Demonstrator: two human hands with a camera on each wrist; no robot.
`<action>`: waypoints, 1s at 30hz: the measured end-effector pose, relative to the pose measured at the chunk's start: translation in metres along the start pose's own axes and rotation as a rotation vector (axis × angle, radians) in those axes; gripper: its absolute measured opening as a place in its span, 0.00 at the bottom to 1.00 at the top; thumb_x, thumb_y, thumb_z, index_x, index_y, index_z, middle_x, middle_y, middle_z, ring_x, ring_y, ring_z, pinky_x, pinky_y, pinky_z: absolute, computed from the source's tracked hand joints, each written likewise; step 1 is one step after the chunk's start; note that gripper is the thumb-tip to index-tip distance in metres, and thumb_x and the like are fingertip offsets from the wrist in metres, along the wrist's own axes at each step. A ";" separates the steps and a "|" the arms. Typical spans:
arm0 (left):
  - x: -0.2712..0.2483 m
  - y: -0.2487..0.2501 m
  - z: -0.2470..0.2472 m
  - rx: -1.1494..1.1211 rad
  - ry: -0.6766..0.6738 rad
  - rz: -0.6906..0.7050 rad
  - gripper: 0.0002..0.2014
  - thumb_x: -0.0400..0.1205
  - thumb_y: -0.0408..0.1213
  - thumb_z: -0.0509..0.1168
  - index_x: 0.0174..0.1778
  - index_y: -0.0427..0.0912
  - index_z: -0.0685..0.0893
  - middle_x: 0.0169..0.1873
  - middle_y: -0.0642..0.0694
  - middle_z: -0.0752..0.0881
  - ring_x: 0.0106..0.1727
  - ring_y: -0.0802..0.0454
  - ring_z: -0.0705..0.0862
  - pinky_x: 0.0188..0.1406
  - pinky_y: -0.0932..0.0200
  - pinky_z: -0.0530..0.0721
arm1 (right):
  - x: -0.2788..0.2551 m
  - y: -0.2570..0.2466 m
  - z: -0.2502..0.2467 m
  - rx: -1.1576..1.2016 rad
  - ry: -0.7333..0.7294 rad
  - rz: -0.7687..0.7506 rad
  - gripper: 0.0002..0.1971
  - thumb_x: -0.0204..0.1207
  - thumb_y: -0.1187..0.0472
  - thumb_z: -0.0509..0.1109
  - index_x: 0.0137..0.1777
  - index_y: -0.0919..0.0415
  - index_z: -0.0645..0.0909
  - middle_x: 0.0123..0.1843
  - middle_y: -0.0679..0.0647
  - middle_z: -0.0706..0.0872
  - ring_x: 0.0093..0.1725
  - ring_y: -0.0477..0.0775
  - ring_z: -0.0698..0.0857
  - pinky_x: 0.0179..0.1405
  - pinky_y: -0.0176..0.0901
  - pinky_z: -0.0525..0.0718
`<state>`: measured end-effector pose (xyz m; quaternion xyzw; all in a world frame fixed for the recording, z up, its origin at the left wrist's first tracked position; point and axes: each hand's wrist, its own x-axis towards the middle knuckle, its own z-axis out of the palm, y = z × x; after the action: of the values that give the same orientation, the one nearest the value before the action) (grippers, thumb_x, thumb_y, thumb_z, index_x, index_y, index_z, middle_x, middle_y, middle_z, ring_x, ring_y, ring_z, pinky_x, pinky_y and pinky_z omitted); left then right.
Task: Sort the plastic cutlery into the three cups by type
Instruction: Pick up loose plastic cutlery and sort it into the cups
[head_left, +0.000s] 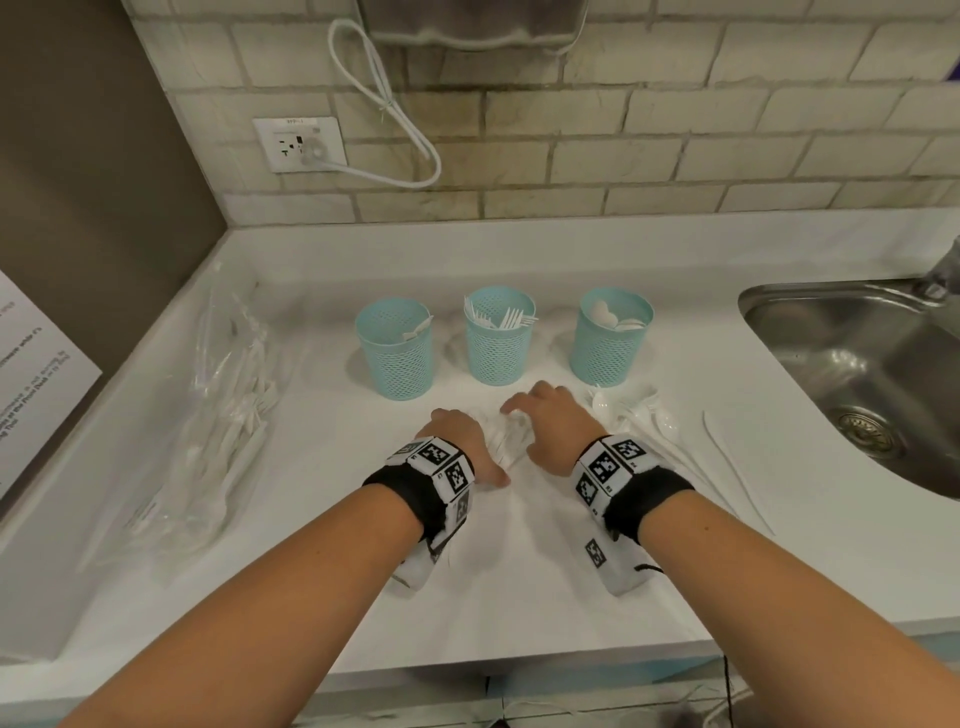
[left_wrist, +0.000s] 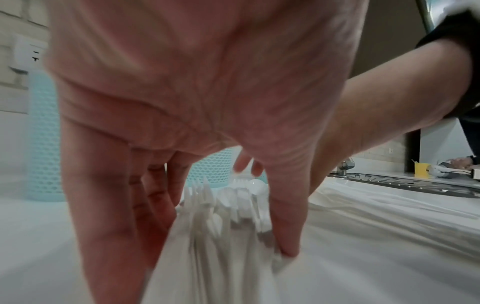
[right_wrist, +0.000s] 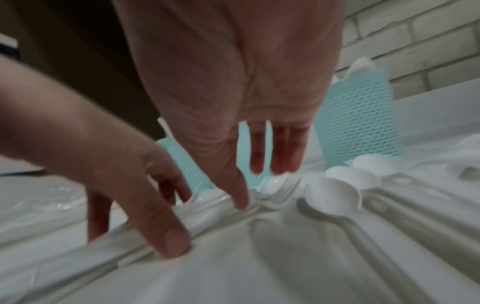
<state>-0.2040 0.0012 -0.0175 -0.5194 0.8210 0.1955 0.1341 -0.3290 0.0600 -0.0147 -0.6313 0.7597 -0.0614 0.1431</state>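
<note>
The left hand pinches the bunched plastic cutlery by its handles, probably the best hold on such light, stiff, slippery pieces, while the right hand touches it with fingers spread.

- Left hand and right hand: bare. Both forearms bare to the picture's edge.
- Left wristband: black fabric, wrapped snug round the wrist.
- Left marker block: white, faceted, sits on the band. Each face carries a black-and-white square code, with tiny print beside the codes that is too small to read.
- Left camera housing: white, hangs under the wrist, with part of a code showing.
- Right wristband: black fabric, same make.
- Right marker block: white, with several square codes.
- Right camera housing: white, with one square code on its side.
- Thin black cord: loops beside the right housing.
</note>
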 end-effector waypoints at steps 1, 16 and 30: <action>0.001 0.000 0.000 0.004 0.008 0.015 0.40 0.66 0.59 0.75 0.67 0.38 0.72 0.62 0.39 0.76 0.66 0.44 0.75 0.57 0.55 0.78 | 0.004 -0.003 0.005 0.035 -0.049 -0.015 0.27 0.71 0.71 0.67 0.70 0.52 0.75 0.66 0.57 0.75 0.67 0.60 0.73 0.65 0.51 0.77; 0.006 -0.015 -0.010 -0.040 -0.028 0.006 0.22 0.67 0.38 0.76 0.51 0.37 0.73 0.44 0.44 0.79 0.43 0.47 0.81 0.25 0.61 0.73 | 0.009 -0.014 0.008 -0.001 0.074 -0.042 0.32 0.64 0.72 0.67 0.70 0.53 0.68 0.67 0.56 0.70 0.65 0.60 0.68 0.60 0.48 0.76; 0.014 -0.026 -0.001 0.027 0.053 0.124 0.22 0.80 0.43 0.66 0.64 0.35 0.71 0.58 0.38 0.83 0.57 0.38 0.83 0.44 0.55 0.75 | 0.016 -0.013 0.019 0.079 0.105 -0.002 0.23 0.71 0.57 0.73 0.66 0.53 0.75 0.62 0.57 0.75 0.65 0.59 0.70 0.63 0.47 0.73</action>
<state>-0.1866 -0.0199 -0.0273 -0.4707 0.8574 0.1786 0.1069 -0.3136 0.0434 -0.0311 -0.6219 0.7625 -0.1244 0.1277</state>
